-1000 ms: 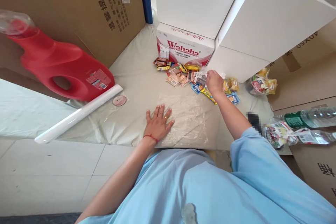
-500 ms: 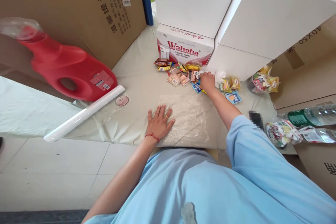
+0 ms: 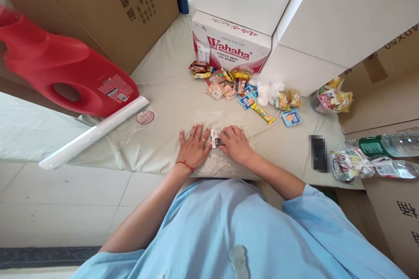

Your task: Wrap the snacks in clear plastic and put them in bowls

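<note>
One packet (image 3: pixel 215 138) is lying partly under the right hand (image 3: pixel 238 144) (whether pinching, I cannot tell); the left hand (image 3: pixel 194 149) is resting spread.

Bright, diffuse light falls evenly, leaving only soft shadows, a glossy streak along the white roll (image 3: pixel 96 133) and small glints on the crinkled clear plastic sheet (image 3: pixel 213 165). The wide-angle lens stretches the red detergent jug (image 3: pixel 80 59) at left, while fine print on the sachet (image 3: pixel 214 138) is too soft to read (coarse pixels mask a black object (image 3: pixel 320 154) at right).
</note>
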